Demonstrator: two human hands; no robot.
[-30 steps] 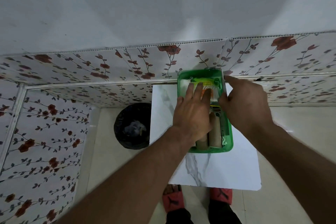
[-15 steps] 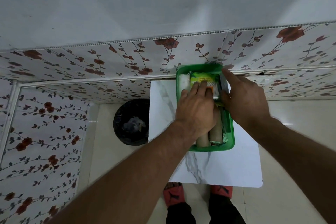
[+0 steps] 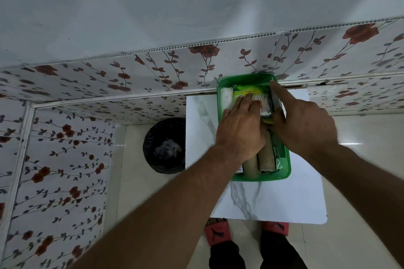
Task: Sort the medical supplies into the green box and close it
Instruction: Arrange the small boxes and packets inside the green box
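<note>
You look down on a white marble-patterned table pushed against a wall panel printed with red flowers and leafy vines. Above that panel the wall is plain grey-white. To the table's left, on the pale glossy floor, stands a round bin lined with a black bag, something crumpled inside. Below the table's near edge you see red slippers with a black mark.

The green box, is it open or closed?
Open. The green plastic box has no lid on; brown rolls and a yellow packet show inside, under both hands.
</note>
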